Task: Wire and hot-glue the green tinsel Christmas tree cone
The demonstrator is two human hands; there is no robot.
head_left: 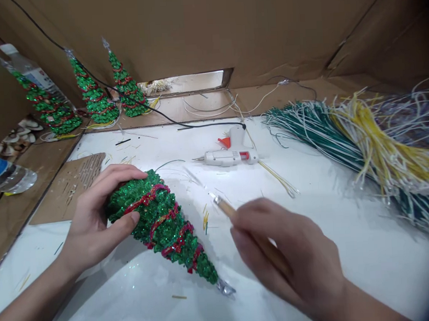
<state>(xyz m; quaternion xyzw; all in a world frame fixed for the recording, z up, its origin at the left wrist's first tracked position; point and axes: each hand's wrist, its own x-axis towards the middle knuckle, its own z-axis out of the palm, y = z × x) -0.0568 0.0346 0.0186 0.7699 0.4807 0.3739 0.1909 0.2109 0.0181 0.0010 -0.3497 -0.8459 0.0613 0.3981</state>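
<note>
My left hand (90, 219) grips a small green glitter Christmas tree (167, 220) near its wide base. The tree lies tilted over the white table, wound with a red garland, its clear tip pointing toward the lower right. In my right hand (294, 252) is a wooden-handled awl (224, 207), held to the right of the tree and apart from it. Motion blurs the awl's thin metal shaft, which points up and left. The tree's underside faces away from me and is hidden.
A white glue gun (232, 156) lies on the white table (135, 298), its black cord crossing behind. Bundles of green (317, 131) and yellow wires (389, 141) lie at right. Several decorated trees (92, 92) stand back left, near water bottles (10, 173) and a cardboard piece (68, 187).
</note>
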